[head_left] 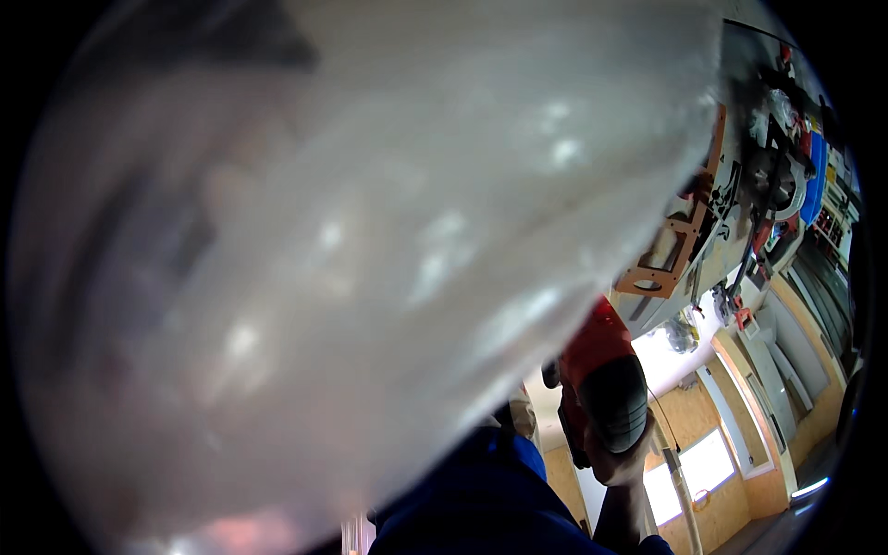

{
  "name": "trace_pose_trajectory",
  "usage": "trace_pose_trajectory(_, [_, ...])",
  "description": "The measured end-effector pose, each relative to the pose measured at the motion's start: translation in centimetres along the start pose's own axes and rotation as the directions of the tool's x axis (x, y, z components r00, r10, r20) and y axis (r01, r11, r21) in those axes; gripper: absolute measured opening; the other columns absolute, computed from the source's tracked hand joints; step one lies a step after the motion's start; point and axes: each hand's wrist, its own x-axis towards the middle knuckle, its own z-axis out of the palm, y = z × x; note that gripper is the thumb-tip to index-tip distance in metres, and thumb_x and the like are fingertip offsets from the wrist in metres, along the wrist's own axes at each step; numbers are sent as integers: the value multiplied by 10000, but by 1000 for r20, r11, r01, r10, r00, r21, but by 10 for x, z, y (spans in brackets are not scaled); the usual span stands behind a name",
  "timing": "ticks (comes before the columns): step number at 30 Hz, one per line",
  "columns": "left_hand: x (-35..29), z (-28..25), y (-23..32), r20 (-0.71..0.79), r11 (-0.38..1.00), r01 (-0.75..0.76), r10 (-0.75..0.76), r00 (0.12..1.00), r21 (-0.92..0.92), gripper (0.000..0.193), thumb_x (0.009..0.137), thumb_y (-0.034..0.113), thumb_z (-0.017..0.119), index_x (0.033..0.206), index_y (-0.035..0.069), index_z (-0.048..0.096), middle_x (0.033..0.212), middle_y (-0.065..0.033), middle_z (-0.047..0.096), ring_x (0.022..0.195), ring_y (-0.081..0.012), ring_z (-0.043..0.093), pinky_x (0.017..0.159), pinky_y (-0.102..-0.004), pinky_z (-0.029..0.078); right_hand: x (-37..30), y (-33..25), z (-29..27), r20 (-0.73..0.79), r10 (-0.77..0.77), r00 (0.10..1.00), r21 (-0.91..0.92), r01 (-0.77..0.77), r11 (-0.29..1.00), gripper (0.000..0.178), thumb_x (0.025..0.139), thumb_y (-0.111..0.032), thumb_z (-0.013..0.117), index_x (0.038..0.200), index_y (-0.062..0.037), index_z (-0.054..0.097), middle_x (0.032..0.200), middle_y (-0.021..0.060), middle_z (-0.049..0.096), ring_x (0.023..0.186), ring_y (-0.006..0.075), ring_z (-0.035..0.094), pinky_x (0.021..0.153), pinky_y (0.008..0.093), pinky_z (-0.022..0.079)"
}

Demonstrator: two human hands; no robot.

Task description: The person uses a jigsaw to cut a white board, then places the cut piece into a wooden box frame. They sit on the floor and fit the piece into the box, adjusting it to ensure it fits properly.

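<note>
Workshop (680, 416), translucent sheet (416, 240), edge overlapping tool (610, 384) in hand (618, 462)

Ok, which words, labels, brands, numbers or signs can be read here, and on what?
None can be read.
Translucent whitish sheet filling much of the view: too blurred to tell.
Rounded red-and-black power tool: no legible text.
Flat orange-brown frame with cutouts: no legible text.
Long blue object, far right: too small to read.

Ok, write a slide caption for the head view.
Right hand grips a red-and-black power tool, partly hidden by a blurred, translucent sheet across much of the view.
</note>
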Motion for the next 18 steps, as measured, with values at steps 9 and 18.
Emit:
trace_pose_trajectory(9, [-1, -1, 2, 19, 999, -21, 22, 1000, -45, 327, 875, -27, 598, 1199, -6, 558, 975, -56, 642, 882, -127, 619, 803, -311, 540, 12, -9, -8, 214, 118, 970, 43, -130, 991, 94, 634, -27, 561, 710, -6, 509, 572, 49, 511, 485, 143, 484, 480, 283, 403])
trace_pose_trajectory(18, [-7, 10, 18, -22, 997, -73, 73, 997, -10, 289, 874, -20, 610, 1161, -26, 577, 955, -81, 643, 863, -171, 637, 812, -372, 577, 14, -18, -5, 247, 128, 960, 192, -178, 965, 148, 680, 3, 527, 804, 53, 591, 666, 93, 621, 601, 147, 622, 578, 277, 507])
